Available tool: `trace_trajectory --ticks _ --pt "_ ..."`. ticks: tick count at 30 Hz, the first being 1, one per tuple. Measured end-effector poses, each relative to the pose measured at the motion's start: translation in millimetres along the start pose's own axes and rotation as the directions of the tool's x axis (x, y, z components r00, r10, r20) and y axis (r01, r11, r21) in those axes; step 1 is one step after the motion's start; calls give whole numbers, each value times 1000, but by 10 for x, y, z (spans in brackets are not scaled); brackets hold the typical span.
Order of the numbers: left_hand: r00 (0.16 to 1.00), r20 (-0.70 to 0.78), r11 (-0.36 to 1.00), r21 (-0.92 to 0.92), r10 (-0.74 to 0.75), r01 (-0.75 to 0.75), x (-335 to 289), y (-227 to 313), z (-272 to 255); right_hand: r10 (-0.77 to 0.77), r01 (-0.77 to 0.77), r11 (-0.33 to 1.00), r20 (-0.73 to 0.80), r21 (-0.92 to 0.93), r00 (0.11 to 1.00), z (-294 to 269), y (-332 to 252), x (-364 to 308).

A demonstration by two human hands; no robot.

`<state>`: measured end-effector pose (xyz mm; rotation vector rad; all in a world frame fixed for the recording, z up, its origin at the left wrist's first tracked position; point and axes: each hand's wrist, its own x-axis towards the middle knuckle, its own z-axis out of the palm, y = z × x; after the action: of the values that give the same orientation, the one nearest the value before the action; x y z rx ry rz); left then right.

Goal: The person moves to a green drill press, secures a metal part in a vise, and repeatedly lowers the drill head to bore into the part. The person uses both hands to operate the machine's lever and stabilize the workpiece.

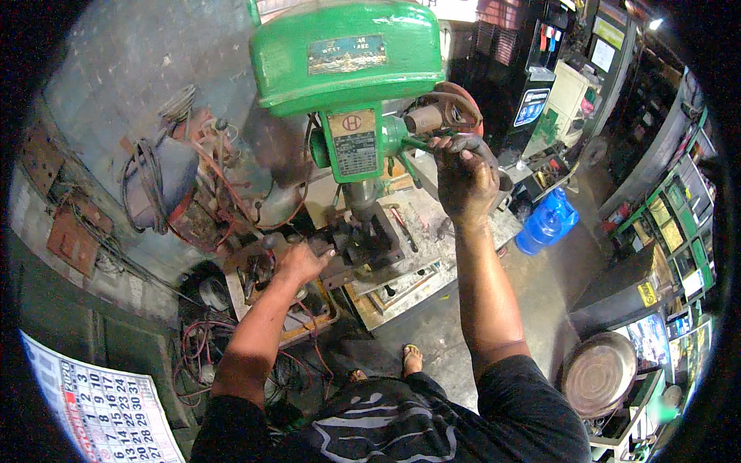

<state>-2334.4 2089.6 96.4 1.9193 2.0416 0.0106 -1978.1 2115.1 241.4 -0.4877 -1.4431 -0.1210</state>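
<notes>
In front of me stands a green drill press point(347, 58) with a label plate on its head. My right hand point(468, 166) is raised and closed around the feed handle point(418, 144) on the right side of the head. Under the spindle point(360, 193) sits a dark metal vise point(370, 245). My left hand point(299, 262) grips the left end of the vise, with its thumb toward the middle; its other fingers are partly hidden. What the vise clamps, if anything, is too dark to tell.
A pale worktable point(409, 289) with a few tools lies under the press. Coiled cables point(147, 185) hang at the left, and red hoses point(204, 339) lie on the floor. A blue water jug point(546, 222) stands at the right, and a round metal lid point(599, 374) nearer me.
</notes>
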Motion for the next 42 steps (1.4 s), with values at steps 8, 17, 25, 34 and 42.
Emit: trace_trajectory --ticks 8,17,25,34,42 --pt "995 -39 993 -70 89 -92 -64 32 -55 444 -352 689 15 634 896 55 -355 125" --pt "997 -33 997 -25 68 -68 -113 27 16 431 -370 885 200 -282 880 88 -90 -101" --pt "996 7 971 225 85 -84 203 -149 137 536 -393 627 -6 672 844 569 103 -260" --pt "868 -118 781 506 483 -366 410 -350 201 395 -411 626 186 663 900 328 65 105" --pt "746 -414 850 331 522 -411 359 -311 410 487 -437 636 109 636 867 624 186 -129"
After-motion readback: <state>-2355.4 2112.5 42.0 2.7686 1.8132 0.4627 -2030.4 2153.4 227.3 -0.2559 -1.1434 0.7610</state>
